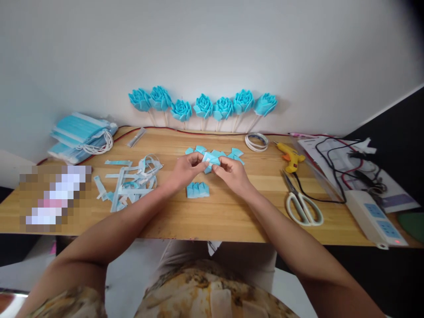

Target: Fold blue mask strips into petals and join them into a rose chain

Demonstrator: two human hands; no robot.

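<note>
Between my hands is a small piece of blue mask fabric (211,157), held above the middle of the wooden table (172,221). My left hand (190,168) pinches its left side. On its right side the thumb and fingers of my right hand (234,172) are closed. Loose blue fabric pieces (236,154) lie just behind my hands, partly hidden by them. Nearer to me sits a row of folded blue pieces (198,190). Cut white and pale blue strips with ear loops (132,183) are heaped left of my left forearm.
Several blue fabric roses on sticks (203,106) lean against the wall. Masks (79,134) are stacked at back left. To the right are a tape roll (256,141), yellow glue gun (289,157), white-handled scissors (303,205), a power strip (376,218) and tangled cables (361,165).
</note>
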